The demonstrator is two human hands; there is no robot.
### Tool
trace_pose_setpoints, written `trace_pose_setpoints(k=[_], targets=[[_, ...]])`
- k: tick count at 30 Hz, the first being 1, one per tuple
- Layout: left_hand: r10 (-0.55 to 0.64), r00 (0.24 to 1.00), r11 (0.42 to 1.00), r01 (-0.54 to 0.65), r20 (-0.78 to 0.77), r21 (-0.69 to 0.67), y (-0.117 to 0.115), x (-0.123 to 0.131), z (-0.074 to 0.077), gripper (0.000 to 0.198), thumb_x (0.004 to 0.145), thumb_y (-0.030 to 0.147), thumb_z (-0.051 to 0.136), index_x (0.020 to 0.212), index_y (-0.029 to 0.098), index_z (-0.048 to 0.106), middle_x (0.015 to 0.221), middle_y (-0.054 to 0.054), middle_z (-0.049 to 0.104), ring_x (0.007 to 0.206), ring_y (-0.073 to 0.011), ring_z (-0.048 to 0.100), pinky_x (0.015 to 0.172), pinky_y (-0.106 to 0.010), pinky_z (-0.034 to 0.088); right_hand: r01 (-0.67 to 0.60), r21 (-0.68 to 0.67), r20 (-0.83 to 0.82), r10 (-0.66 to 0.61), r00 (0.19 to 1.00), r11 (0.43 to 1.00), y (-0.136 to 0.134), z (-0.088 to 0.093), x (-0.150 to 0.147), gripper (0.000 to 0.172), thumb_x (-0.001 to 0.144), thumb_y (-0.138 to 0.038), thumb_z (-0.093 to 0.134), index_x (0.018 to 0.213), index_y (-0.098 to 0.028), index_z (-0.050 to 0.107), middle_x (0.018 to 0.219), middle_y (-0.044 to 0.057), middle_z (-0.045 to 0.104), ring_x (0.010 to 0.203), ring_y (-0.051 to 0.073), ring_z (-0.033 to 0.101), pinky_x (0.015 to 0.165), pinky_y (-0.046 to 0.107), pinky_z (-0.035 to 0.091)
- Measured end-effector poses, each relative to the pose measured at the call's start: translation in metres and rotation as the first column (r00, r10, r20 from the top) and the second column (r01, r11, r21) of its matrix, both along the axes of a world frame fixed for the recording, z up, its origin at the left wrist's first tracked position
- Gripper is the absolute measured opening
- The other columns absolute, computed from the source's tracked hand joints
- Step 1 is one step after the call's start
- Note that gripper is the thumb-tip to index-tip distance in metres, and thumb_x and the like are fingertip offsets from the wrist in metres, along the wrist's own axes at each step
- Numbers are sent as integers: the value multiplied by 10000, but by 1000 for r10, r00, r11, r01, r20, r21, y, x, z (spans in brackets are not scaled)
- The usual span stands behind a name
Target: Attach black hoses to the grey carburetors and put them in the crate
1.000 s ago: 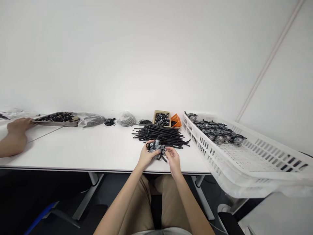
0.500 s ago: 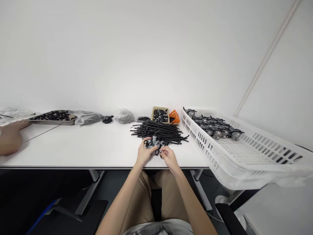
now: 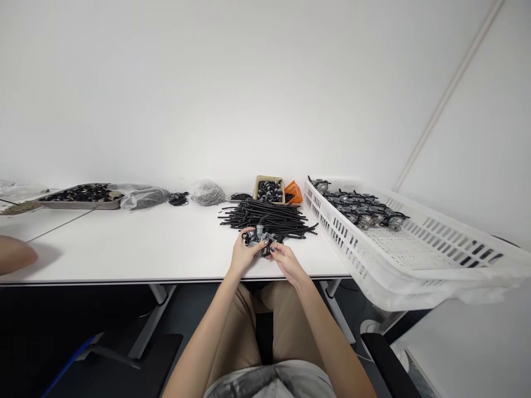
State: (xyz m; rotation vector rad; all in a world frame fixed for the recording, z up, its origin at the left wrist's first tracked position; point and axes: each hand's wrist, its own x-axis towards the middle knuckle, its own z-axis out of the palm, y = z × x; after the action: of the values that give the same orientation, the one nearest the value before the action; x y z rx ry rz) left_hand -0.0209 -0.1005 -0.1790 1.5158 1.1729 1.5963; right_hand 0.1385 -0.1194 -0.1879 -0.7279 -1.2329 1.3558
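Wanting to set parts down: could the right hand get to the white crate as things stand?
Probably yes: only tabletop lies between the right hand and the white plastic crate. Its fingers are on the grey metal carburetor, though, which would need letting go or carrying.

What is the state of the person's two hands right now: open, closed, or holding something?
Left hand: closed, holding a grey metal carburetor.
Right hand: closed, pinching the same grey metal carburetor.

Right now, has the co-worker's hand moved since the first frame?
Yes: the co-worker's hand pulled back from the metal tray, toward the near edge of the table.
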Motion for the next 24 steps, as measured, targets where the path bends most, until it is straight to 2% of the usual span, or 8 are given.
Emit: trace_pose_setpoints(k=[4,11,16,19,24], targets=[[15,1000,1000,-15,0,9,0,0,0,562,646,432,820,1110,207,598,1111,-74,649,1076,-253,581,1009,-412,395,-2,-28,-18,2,1000,1000,0,2,-2,380,624,-457,825,788,-166,643,775,-2,625,727,141,589,784,301,440],[52,999,999,-52,1,-1,-1,1,1,518,652,366,815,1101,205,613,1137,-78,653,1095,-249,584,996,-385,399,133,33,58,-135,989,991,2,-5,-5,322,652,-442,775,750,-192,596,753,-3,634,739,171,642,803,337,502],[71,997,997,-72,-10,-30,-1,0,0,528,646,371,819,1112,211,628,1163,-86,655,1111,-259,582,991,-385,403,210,107,163,-226,961,972,7,-12,-7,293,695,-447,719,761,-192,591,693,10,642,690,173,638,721,317,509],[25,1000,999,-25,13,-32,0,-2,-1,558,640,388,823,1134,206,636,1162,-96,662,1095,-260,594,986,-388,411,244,178,236,-282,930,953,8,-13,-9,248,716,-415,689,758,-191,590,686,7,626,646,158,613,648,287,498],[-21,999,1000,21,46,-16,0,-2,1,560,614,360,837,1118,200,652,1123,-85,679,1046,-242,613,981,-378,424,324,277,323,-405,855,905,9,-15,-11,170,743,-339,640,815,-191,599,810,22,613,622,136,579,599,273,498]])
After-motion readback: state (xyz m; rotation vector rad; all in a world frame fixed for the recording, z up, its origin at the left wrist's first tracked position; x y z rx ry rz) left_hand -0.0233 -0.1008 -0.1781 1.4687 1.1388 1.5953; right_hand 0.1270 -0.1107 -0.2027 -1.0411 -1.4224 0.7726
